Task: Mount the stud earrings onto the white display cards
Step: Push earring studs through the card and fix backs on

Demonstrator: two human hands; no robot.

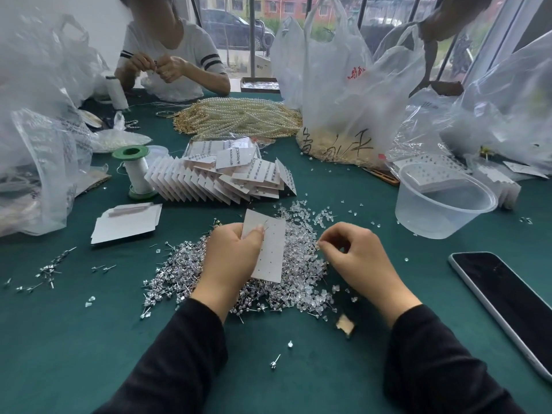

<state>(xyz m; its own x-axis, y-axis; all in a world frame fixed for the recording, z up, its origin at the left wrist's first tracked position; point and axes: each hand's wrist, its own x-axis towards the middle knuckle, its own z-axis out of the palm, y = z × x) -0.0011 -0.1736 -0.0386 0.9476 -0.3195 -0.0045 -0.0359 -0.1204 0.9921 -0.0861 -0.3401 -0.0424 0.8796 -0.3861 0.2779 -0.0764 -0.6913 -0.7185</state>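
My left hand (230,255) grips a white display card (270,255) by its left edge and holds it over a heap of stud earrings (179,273) on the green table. Rows of small holes dot the card, and a thin post sticks out near its top by my thumb. My right hand (352,252) hovers just right of the card with thumb and forefinger pinched together; whatever is between them is too small to make out. Clear earring backs (301,282) lie piled under and right of the card.
Filled cards (221,177) lie fanned behind the heap, with blank cards (125,225) at left. A clear plastic tub (442,201) and a phone (507,300) sit at right. Thread spool (136,171), pearl strands (239,118) and plastic bags (337,94) crowd the back. Another person works opposite.
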